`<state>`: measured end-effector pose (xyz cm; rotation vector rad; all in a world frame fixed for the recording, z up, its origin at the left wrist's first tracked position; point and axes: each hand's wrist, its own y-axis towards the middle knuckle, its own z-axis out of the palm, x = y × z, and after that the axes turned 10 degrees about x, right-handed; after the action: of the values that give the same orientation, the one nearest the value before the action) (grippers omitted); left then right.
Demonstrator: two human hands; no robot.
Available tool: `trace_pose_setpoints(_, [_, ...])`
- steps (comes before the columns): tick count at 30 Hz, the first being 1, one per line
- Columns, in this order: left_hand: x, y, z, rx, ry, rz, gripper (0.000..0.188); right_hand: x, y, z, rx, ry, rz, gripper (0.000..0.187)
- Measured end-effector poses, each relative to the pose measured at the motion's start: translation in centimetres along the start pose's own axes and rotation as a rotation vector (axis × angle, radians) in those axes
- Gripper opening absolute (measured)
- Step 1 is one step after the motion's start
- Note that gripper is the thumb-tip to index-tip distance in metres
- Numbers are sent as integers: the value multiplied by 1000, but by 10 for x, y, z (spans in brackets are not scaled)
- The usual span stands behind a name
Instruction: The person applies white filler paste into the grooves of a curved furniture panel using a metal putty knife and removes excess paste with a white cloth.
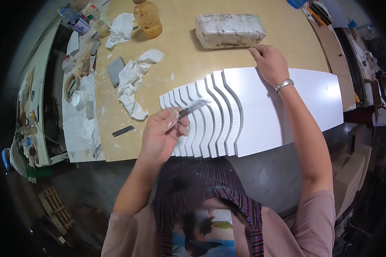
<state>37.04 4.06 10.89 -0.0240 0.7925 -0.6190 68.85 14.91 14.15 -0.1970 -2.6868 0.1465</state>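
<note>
Several overlapping glossy white boards with wavy edges point(287, 107) lie across centre and right of the frame. Above them, our left hand point(162, 132) is closed around a narrow, paste-smeared scraper point(195, 106). Farther, upper right, our right hand point(271, 63) curls near a stained white block point(230, 31); its grip we cannot tell. We seem to be smoothing; the next stroke would want a light touch.
</note>
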Motion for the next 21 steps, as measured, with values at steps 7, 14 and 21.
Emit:
trace_pose_setpoints(7, [9, 16, 11, 0, 157, 109, 29, -6, 0, 6, -13, -58, 20, 29])
trace_pose_setpoints(14, [11, 27, 19, -100, 587, 284, 26, -9, 0, 4, -19, -41, 34, 25])
trace_pose_setpoints(21, [7, 35, 15, -122, 1128, 501, 28, 1, 0, -5, 80, -119, 75, 28])
